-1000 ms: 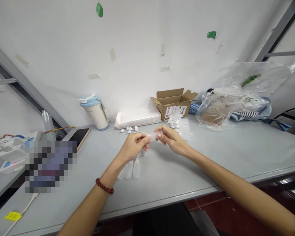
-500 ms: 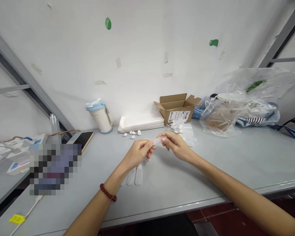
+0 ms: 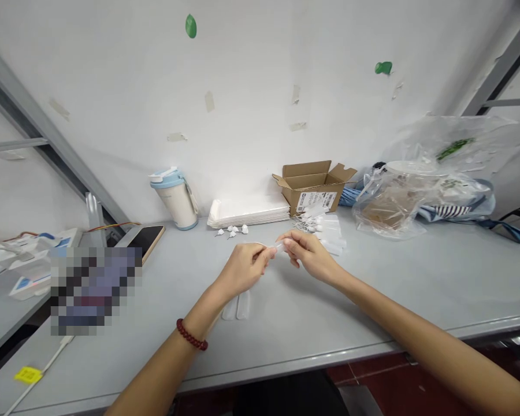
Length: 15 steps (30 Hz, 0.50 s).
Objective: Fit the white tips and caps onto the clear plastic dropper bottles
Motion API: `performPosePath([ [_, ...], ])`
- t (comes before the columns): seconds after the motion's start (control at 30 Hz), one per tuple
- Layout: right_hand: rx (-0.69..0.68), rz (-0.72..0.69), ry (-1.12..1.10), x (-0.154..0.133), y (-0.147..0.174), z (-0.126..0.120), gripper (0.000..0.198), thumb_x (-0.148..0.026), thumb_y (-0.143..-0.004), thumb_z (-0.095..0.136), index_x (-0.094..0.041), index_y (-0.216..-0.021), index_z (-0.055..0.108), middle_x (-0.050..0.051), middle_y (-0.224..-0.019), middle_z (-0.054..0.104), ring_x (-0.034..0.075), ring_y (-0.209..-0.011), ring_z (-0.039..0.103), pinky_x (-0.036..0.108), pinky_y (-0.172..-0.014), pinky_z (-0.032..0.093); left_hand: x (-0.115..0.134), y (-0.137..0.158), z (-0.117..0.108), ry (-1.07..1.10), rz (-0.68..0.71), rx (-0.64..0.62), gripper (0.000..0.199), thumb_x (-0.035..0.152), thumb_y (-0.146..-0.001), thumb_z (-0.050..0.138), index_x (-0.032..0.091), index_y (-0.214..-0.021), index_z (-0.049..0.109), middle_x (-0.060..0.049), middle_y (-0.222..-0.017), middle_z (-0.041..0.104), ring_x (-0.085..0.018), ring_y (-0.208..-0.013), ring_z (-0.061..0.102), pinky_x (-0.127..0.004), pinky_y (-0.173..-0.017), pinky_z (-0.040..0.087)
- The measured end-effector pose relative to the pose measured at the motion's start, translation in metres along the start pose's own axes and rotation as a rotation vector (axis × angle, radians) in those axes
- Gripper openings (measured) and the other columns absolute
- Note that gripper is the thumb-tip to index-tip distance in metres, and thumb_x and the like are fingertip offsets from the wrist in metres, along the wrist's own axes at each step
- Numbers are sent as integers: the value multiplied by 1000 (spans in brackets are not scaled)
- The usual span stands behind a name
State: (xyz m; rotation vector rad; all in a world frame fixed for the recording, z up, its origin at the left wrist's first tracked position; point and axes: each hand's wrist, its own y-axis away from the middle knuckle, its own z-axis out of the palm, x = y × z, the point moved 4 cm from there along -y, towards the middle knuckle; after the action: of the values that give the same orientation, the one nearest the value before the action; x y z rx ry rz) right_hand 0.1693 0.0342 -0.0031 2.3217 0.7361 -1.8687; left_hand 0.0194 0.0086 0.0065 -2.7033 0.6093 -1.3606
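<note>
Plainly, a translucent piece bridges left grip and right grip.

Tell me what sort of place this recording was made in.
Probably an indoor workstation, perhaps in a workshop or office; the room beyond is not shown. A gray worktop stands against a white wall, with an open, labelled cardboard box and a travel mug on it.

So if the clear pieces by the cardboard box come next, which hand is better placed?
Probably the right hand: it is nearer the clear pieces, while the left hand sits farther off. Both seem to pinch one small translucent piece.
</note>
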Motion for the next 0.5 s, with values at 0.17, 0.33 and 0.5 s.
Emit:
performPosePath([
  [0.17, -33, 123, -163, 7, -4, 3, 42, -60, -75, 54, -18, -68, 48, -6, -55, 35, 7, -43, 32, 24, -40, 34, 6, -1, 3, -301, 202, 82, 35, 32, -90, 41, 18, -59, 49, -2, -60, 54, -15, -58, 47, -28, -58, 35],
  [0.33, 69, 34, 68, -1, -9, -20, 37, -52, -81, 50, -16, -77, 55, 1, -65, 55, 9, -48, 45, 25, -48, 39, -18, -9, -22, -270, 96, 117, 23, 31, -87, 47, 17, -79, 63, -4, -79, 66, -17, -73, 57, -27, -66, 42],
  [0.5, 292, -47, 353, -3, -15, -65, 27, -39, -82, 50, -16, -89, 61, 5, -77, 64, 15, -65, 55, 28, -59, 44, -69, -19, -51, -517, -11, 265, 26, 17, -83, 45, 15, -100, 65, -11, -101, 66, -22, -90, 60, -35, -84, 46],
])
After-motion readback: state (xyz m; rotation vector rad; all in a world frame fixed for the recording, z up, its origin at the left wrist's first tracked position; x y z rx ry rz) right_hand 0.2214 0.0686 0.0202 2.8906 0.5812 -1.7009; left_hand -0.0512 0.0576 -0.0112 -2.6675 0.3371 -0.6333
